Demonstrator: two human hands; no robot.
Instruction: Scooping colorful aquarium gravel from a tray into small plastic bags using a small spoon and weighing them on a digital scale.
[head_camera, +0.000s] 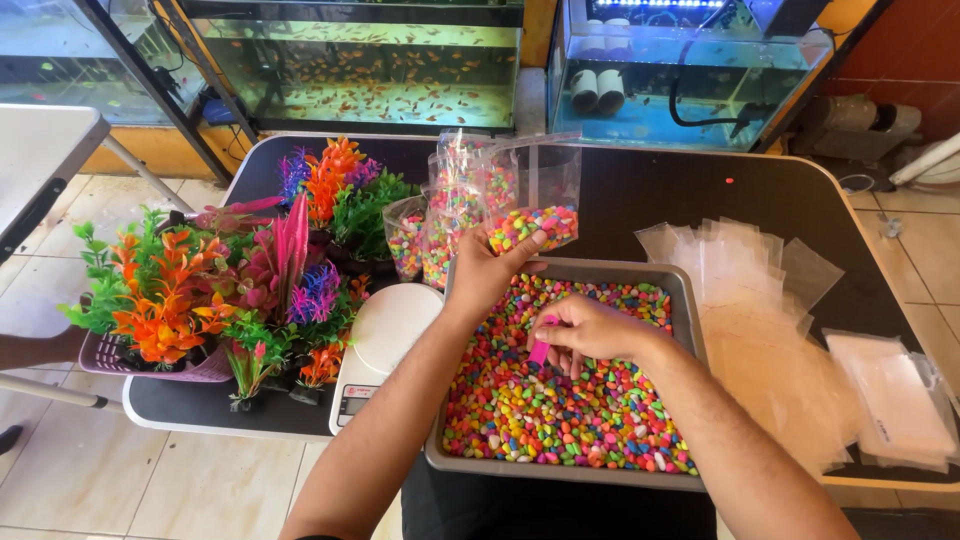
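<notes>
Now | left hand (483, 268) gripping part-filled pebble bag (533, 205) | right hand (590, 330) closed on pink scoop (541, 350) in tray (690, 300) | filled bags (440, 225) behind; empty bags (740, 270) left on bench (660, 180)

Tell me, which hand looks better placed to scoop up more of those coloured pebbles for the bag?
The right hand, probably. It rests down in the grey tray on the pebbles, gripping a pink scoop. The left hand is occupied, holding the partly filled clear bag above the tray's far rim.

Clear pebble bags (455, 215) behind grey tray (685, 300)
</notes>
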